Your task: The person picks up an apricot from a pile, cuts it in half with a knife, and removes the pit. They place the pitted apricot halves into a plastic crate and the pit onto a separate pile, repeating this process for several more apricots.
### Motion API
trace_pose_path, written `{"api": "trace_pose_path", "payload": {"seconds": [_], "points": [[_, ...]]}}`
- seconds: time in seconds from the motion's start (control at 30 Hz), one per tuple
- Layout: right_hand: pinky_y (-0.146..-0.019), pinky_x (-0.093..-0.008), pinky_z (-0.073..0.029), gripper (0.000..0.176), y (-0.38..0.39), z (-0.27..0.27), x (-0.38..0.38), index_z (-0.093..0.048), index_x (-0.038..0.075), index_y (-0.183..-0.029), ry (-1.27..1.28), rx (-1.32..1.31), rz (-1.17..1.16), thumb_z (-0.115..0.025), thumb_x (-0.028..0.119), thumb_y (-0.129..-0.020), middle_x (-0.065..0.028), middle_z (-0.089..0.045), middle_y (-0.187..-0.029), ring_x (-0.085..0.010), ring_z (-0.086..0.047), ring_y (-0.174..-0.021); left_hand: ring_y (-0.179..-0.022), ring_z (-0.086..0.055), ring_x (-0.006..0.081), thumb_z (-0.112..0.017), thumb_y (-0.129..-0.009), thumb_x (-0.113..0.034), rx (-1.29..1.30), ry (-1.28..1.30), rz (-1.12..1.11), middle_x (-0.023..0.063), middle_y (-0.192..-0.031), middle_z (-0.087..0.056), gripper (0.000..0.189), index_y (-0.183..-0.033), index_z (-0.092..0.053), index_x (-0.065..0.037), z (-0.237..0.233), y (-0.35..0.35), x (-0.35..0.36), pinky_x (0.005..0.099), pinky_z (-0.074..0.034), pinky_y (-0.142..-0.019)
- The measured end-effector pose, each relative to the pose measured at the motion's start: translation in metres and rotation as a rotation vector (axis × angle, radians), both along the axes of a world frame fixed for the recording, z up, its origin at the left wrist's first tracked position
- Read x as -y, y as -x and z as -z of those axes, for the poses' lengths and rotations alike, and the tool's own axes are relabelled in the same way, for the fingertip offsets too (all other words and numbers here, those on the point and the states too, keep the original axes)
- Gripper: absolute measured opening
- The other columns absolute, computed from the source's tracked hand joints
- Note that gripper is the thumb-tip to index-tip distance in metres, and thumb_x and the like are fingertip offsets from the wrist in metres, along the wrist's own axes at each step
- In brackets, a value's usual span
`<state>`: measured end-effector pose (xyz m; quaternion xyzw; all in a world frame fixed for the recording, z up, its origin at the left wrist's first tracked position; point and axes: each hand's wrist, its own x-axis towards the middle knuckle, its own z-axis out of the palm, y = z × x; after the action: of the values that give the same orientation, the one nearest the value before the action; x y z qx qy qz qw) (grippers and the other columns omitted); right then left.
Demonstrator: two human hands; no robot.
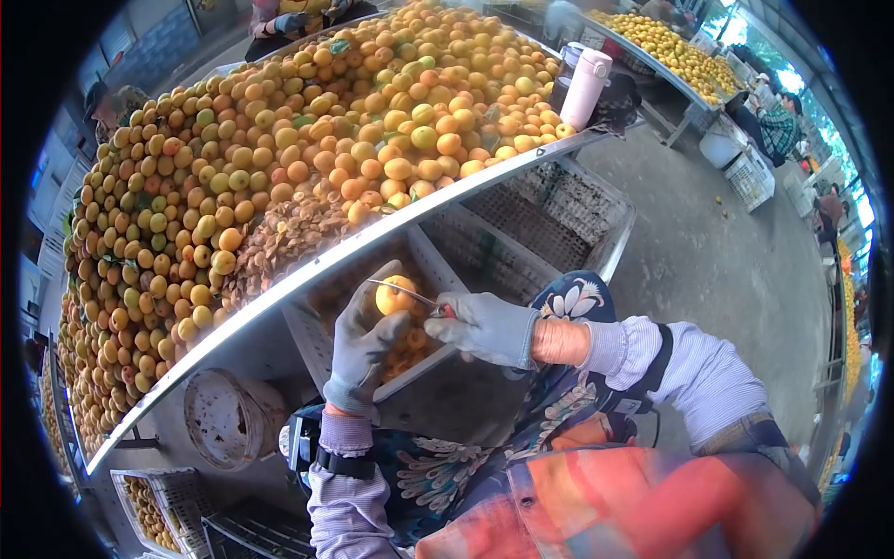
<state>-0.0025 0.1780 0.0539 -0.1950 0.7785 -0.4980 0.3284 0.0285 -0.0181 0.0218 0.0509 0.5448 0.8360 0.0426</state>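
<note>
My left hand, in a grey glove, holds a yellow-orange apricot by its fingertips above a white crate. Closed round the red handle of a thin metal tool is my right hand, also gloved. The tool's shaft lies across the apricot. Below my hands, the crate has orange fruit pieces in it. A large heap of apricots covers the table in front of me, with a pile of brown pits near its metal edge.
A pink bottle and a darker one stand at the table's right corner. Empty crates sit under the edge. A dirty white bucket and a fruit crate are at lower left. Other people work around further tables.
</note>
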Motion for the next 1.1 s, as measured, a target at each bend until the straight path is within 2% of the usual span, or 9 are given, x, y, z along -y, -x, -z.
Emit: {"api": "trace_pose_path", "payload": {"seconds": [0.13, 0.2, 0.37, 0.47, 0.53, 0.67, 0.83, 0.87, 1.1], "points": [[-0.063, -0.0325, -0.045, 0.034, -0.009, 0.011, 0.01, -0.056, 0.001, -0.097, -0.029, -0.041, 0.058, -0.055, 0.035, -0.093, -0.0096, -0.059, -0.072, -0.0166, -0.055, -0.065, -0.101, -0.058, 0.0144, -0.074, -0.082, -0.03, -0.005, 0.007, -0.031, 0.0067, -0.112, -0.06, 0.067, -0.133, -0.045, 0.002, 0.006, -0.001, -0.004, 0.0281, -0.047, -0.089], [-0.07, -0.0353, -0.047, 0.034, -0.013, 0.063, 0.022, -0.056, -0.001, -0.102, 0.251, -0.258, 0.179, -0.054, 0.032, -0.094, -0.0165, -0.063, -0.081, -0.0256, -0.062, -0.074, -0.099, -0.058, 0.0146, -0.071, -0.085, -0.034, 0.116, -0.098, -0.033, 0.0084, -0.112, -0.061, 0.065, -0.133, -0.045, 0.002, 0.005, -0.004, -0.011, 0.0277, -0.047, -0.089], [-0.079, -0.0387, -0.048, 0.036, -0.018, 0.068, 0.038, -0.055, -0.001, -0.112, 0.209, -0.148, 0.248, -0.052, 0.03, -0.094, -0.0232, -0.064, -0.096, -0.0374, -0.063, -0.094, -0.099, -0.058, 0.0157, -0.065, -0.089, -0.037, 0.099, -0.146, -0.057, 0.0117, -0.112, -0.06, 0.063, -0.134, -0.044, 0.001, 0.013, -0.006, -0.01, 0.0278, -0.048, -0.089], [-0.078, -0.0377, -0.048, 0.035, -0.01, 0.054, 0.032, -0.056, 0.0, -0.11, 0.182, -0.207, 0.206, -0.051, 0.031, -0.094, -0.0219, -0.065, -0.092, -0.0335, -0.064, -0.09, -0.1, -0.058, 0.0161, -0.063, -0.09, -0.037, 0.037, -0.117, -0.093, 0.0123, -0.113, -0.06, 0.064, -0.135, -0.041, 0.001, 0.004, -0.006, -0.011, 0.0284, -0.048, -0.089], [-0.062, -0.0211, -0.043, 0.019, -0.004, 0.039, 0.029, -0.053, 0.003, -0.103, 0.128, 0.015, 0.098, -0.051, 0.021, -0.098, 0.0014, -0.054, -0.083, -0.0044, -0.047, -0.073, -0.101, -0.058, 0.0165, -0.063, -0.09, -0.037, 0.032, -0.113, -0.072, 0.0128, -0.114, -0.06, 0.064, -0.136, -0.039, 0.001, 0.009, -0.004, -0.009, 0.0287, -0.048, -0.09], [-0.057, -0.0199, -0.041, 0.017, -0.007, 0.035, 0.033, -0.053, 0.004, -0.099, 0.109, 0.047, 0.128, -0.052, 0.021, -0.097, 0.0023, -0.053, -0.08, -0.0036, -0.045, -0.068, -0.101, -0.058, 0.0165, -0.061, -0.091, -0.04, 0.047, -0.129, -0.091, 0.013, -0.113, -0.06, 0.063, -0.135, -0.041, 0.0, 0.008, -0.004, -0.013, 0.0285, -0.048, -0.089], [-0.058, -0.0211, -0.043, 0.018, -0.03, 0.06, 0.07, -0.052, 0.005, -0.1, 0.577, 0.168, 0.458, -0.052, 0.022, -0.098, 0.0024, -0.053, -0.079, -0.0046, -0.049, -0.067, -0.102, -0.057, 0.0154, -0.053, -0.095, -0.045, 0.135, -0.187, -0.139, 0.0133, -0.114, -0.06, 0.062, -0.136, -0.04, 0.0, 0.01, -0.008, -0.016, 0.0271, -0.047, -0.088], [-0.058, -0.0211, -0.042, 0.018, -0.025, 0.067, 0.066, -0.053, 0.005, -0.1, 0.624, 0.169, 0.352, -0.052, 0.023, -0.098, 0.0027, -0.052, -0.079, -0.0043, -0.047, -0.066, -0.102, -0.057, 0.0154, -0.053, -0.095, -0.045, 0.14, -0.183, -0.137, 0.0133, -0.114, -0.06, 0.062, -0.136, -0.04, 0.0, 0.01, -0.009, -0.014, 0.0271, -0.047, -0.088], [-0.056, -0.0213, -0.04, 0.02, -0.007, 0.025, 0.047, -0.054, 0.006, -0.1, 0.273, -0.008, 0.162, -0.053, 0.025, -0.097, 0.0037, -0.049, -0.076, -0.0043, -0.044, -0.065, -0.106, -0.057, 0.0173, -0.063, -0.09, -0.015, 0.02, -0.058, -0.24, 0.013, -0.116, -0.059, 0.058, -0.138, -0.037, 0.002, 0.011, 0.002, -0.008, 0.0283, -0.046, -0.093]]}}
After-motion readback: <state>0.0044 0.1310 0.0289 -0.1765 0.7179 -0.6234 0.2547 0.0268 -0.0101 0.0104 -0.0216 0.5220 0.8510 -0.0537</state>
